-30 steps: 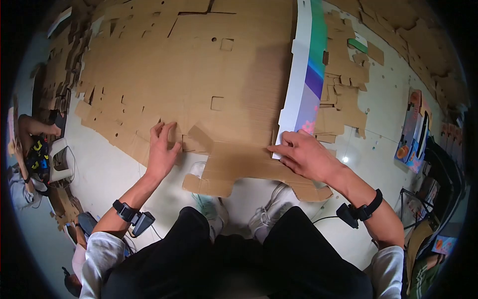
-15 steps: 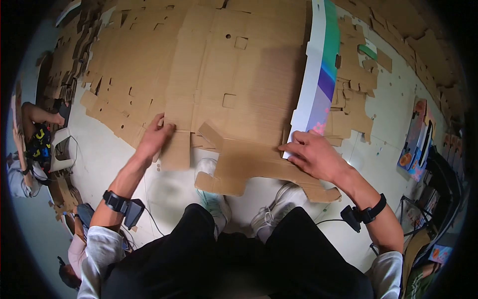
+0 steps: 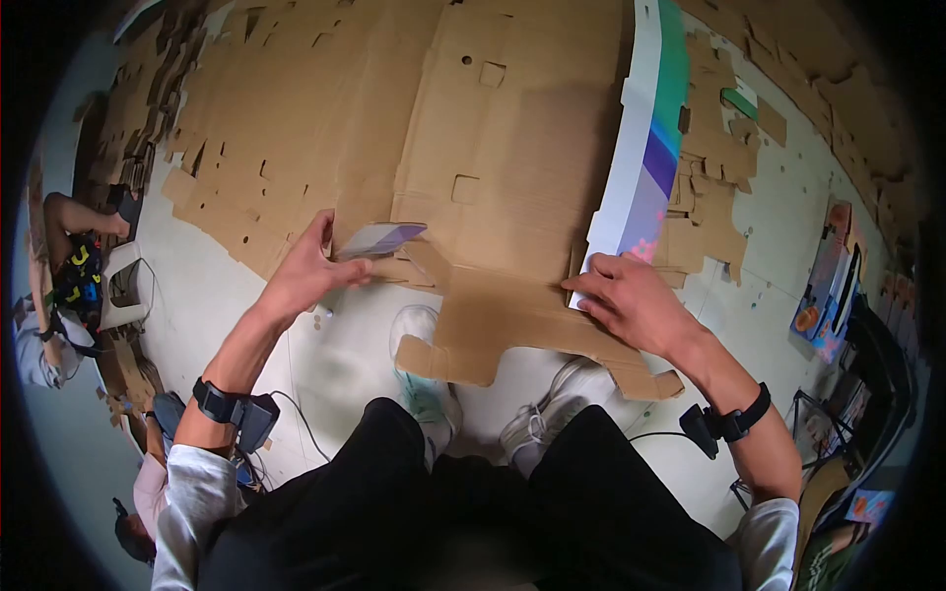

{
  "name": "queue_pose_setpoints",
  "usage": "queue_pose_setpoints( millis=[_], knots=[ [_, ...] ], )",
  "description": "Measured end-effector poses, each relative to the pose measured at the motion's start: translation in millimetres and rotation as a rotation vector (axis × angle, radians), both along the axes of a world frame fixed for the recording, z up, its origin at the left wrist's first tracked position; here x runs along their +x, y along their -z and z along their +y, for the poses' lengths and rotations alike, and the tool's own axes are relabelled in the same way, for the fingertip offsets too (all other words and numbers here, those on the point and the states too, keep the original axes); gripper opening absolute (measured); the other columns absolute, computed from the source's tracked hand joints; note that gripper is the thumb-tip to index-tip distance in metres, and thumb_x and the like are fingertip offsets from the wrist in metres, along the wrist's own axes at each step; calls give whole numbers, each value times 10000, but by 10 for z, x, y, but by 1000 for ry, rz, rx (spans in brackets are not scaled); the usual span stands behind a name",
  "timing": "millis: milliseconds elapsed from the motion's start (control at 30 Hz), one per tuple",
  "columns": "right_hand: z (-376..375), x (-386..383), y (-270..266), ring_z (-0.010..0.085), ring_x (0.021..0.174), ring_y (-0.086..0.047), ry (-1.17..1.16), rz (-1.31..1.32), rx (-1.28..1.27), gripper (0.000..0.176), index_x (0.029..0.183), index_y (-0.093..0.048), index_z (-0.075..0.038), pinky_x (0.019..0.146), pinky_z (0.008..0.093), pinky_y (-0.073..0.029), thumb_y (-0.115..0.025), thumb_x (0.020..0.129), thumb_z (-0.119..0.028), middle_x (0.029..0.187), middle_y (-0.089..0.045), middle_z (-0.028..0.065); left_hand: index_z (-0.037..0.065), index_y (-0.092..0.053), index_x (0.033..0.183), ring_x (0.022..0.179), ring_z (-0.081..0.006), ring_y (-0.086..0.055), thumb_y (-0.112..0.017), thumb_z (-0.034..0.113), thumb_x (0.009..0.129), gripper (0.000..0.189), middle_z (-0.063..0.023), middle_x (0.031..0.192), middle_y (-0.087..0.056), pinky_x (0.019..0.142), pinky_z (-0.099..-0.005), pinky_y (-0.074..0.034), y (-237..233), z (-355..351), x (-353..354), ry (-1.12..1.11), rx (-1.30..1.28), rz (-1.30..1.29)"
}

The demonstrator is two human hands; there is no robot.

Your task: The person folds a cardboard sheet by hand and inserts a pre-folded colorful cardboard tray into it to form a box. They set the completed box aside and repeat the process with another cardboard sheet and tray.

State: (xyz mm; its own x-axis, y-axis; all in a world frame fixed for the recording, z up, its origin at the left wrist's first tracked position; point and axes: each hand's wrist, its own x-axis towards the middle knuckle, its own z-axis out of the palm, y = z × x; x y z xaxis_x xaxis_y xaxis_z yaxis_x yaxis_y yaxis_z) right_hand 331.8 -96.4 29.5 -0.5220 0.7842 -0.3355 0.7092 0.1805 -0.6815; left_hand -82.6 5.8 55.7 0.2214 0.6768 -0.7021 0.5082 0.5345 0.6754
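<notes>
A large brown cardboard sheet [image 3: 512, 128] with cut slots and creases lies in front of me. My left hand [image 3: 313, 264] is at its near left corner, thumb and fingers around a small flap [image 3: 386, 238] that is folded up and shows a white and purple print. My right hand [image 3: 631, 300] grips the near end of the raised side wall [image 3: 623, 177], which is white with a green, blue and purple print. Between the hands, a brown notched end flap [image 3: 483, 320] extends toward my shoes.
More flat cardboard [image 3: 261, 128] lies to the left, and cut pieces [image 3: 709, 148] lie right of the wall. Printed panels [image 3: 826, 276] stand at the far right near a black tripod. People sit at the left edge beside a white stool [image 3: 123, 286]. My shoes [image 3: 429, 389] are below the end flap.
The small left flap has swung up from hanging down and now shows its printed face. The left panel tilts upward, and the sheet has shifted slightly right. My right hand stays on the wall's end.
</notes>
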Motion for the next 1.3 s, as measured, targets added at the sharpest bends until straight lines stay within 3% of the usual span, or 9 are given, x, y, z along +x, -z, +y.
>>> queue_pose_setpoints(
  millis=[100,200,333,433,600,867,1000,1200,1300],
  knots=[
    [6,1,-15,354,894,-641,-2,0,3,286,1238,-741,-123,818,476,-549,-712,954,-105,911,-621,127,-58,-414,1464,784,-269,-747,-843,158,886,752,-182,997,-702,703,-413,-609,-35,-6,127,118,182,257],
    [-2,5,-21,358,895,-642,-3,7,24,288,1239,-735,-120,816,476,-549,-710,953,-100,914,-622,130,-24,-381,1522,626,-344,-700,-820,199,898,794,-174,718,-653,590,-464,-561,-12,-106,199,400,551,549],
    [-4,7,4,343,894,-636,-8,-4,38,292,1236,-746,-115,813,460,-540,-733,945,-107,937,-618,121,31,-199,1675,545,-419,-641,-718,212,930,926,-174,570,-579,573,-497,-532,-219,-354,762,442,657,309],
    [-11,17,-4,334,895,-630,6,5,36,301,1241,-751,-115,815,450,-535,-744,940,-110,946,-614,116,71,-107,1705,612,-426,-676,-750,169,907,1030,-212,679,-663,587,-483,-538,-348,-258,1072,657,572,334],
    [-7,36,-4,359,897,-638,18,29,36,279,1224,-733,-108,814,476,-549,-704,947,-88,923,-627,126,262,-496,1598,490,-310,-609,-762,333,907,744,-85,666,-583,491,-400,-512,-54,-195,1198,1159,962,157],
    [24,20,-10,356,915,-637,-6,-14,2,273,1218,-732,-105,834,469,-545,-695,948,-95,937,-631,119,193,-655,1336,511,-252,-646,-658,278,963,383,-57,635,-571,479,-382,-502,454,-415,1620,1520,1198,478],
    [18,28,-28,359,919,-638,10,11,1,277,1227,-726,-103,844,477,-545,-690,953,-96,941,-632,124,141,-664,1140,653,-287,-714,-665,202,927,222,-70,764,-639,598,-406,-561,466,-72,1554,1440,978,152],
    [52,50,-9,371,974,-656,55,64,-68,258,1233,-723,-81,870,471,-553,-683,982,-129,1018,-678,141,79,-686,1242,1173,-278,-652,-717,22,835,412,-88,1280,-639,914,-432,-580,88,37,1084,1368,791,47],
    [81,67,19,347,969,-672,94,134,-103,259,1241,-720,-49,871,438,-555,-676,1009,-155,1038,-704,139,126,-671,1350,1317,-266,-564,-729,13,826,539,-78,1267,-625,992,-382,-556,-119,24,929,1290,966,-24]
  ],
)
